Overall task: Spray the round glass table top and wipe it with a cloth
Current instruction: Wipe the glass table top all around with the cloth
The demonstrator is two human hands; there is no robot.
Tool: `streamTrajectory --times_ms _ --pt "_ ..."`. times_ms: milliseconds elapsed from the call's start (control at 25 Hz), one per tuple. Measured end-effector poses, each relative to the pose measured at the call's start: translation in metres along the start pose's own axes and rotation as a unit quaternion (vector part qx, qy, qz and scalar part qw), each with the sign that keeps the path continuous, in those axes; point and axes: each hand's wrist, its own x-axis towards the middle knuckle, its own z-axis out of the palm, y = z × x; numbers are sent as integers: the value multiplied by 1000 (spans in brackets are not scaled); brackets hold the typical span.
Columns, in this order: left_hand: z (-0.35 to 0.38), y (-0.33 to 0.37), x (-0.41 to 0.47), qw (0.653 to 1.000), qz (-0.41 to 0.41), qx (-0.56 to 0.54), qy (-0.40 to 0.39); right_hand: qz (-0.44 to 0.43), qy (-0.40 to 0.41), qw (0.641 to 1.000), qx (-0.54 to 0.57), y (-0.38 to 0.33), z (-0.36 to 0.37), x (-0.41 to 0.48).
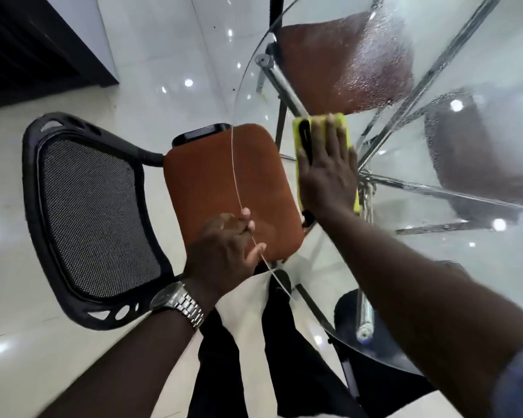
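The round glass table top fills the right half of the view, its thin rim curving down the middle. Spray droplets cover the far part of the glass. My right hand lies flat with straight fingers on a yellow cloth, pressing it on the glass. My left hand, with a metal watch at the wrist, grips the table's rim, fingers curled round the edge. No spray bottle is in sight.
A black mesh-backed chair with an orange seat stands partly under the rim at left. Two more chairs show through the glass, with chrome table legs. Glossy white floor tiles and a dark cabinet lie far left.
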Motion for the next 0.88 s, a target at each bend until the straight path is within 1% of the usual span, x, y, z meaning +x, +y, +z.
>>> streamTrajectory --times_ms 40,120,240,320,360,400,440,480,560,600,640,680,720,800,840,880 --pt "-2 2 2 1000 -7 8 3 -24 -1 1000 -20 11 -2 -26" --pt "-4 8 9 1000 -10 26 0 -136 -11 989 -61 25 -1 -50" --pt "-2 15 18 999 -4 45 9 -284 -27 955 -77 6 5 4" --pt "-3 20 24 997 -2 65 41 -371 -33 925 -79 -14 13 55" --pt "-6 23 30 996 -9 66 59 -398 -37 914 -76 -15 12 75" --pt "-8 27 37 995 -24 63 73 -406 -39 910 -71 -7 7 85" --pt "-10 31 44 994 -40 60 77 -390 -35 918 -65 10 2 85" --pt "-9 35 52 995 -51 53 68 -349 -27 934 -70 35 -5 76" --pt "-4 49 72 998 -43 23 47 -249 -7 963 -101 96 -25 42" --pt "0 57 80 999 -32 3 44 -217 -2 969 -114 119 -32 23" --pt "4 63 87 999 -22 -18 44 -206 -2 971 -125 131 -35 13" --pt "11 69 94 998 -15 -35 41 -215 -4 967 -133 131 -32 15" --pt "18 73 100 998 -12 -43 38 -248 -8 960 -132 119 -27 27" --pt "31 75 105 999 -15 -30 34 -342 -9 933 -111 75 -13 66" --pt "35 76 105 999 -14 -17 34 -364 -12 926 -96 58 -8 82" --pt "40 77 105 999 -10 -3 34 -361 -8 929 -82 53 -7 96"
